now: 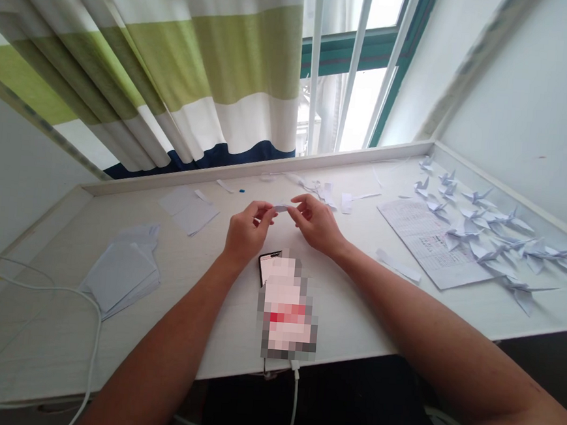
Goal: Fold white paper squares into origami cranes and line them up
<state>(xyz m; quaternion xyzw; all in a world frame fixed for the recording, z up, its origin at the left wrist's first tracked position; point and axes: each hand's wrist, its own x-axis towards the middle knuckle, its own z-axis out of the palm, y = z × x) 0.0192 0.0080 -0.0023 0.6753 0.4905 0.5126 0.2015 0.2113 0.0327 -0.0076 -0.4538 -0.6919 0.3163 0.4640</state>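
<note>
Between my two hands, over the middle of the desk, is a small folded piece of white paper (280, 208). My left hand (249, 229) pinches its left end between thumb and fingers. The right end is held by the thumb and fingertips of my right hand (316, 223). Just below the hands lies a phone (270, 264) with a lit screen, mostly blurred out. Loose paper strips (328, 194) lie beyond my right hand. The exact folds in the held paper are too small to make out.
Several folded paper cranes (474, 218) stand at the right, some on a printed sheet (437, 251). Stacked paper squares (122, 268) and more sheets (190, 210) lie at the left. A white cable (93, 348) loops over the left side. A raised rim (247, 169) borders the desk's back.
</note>
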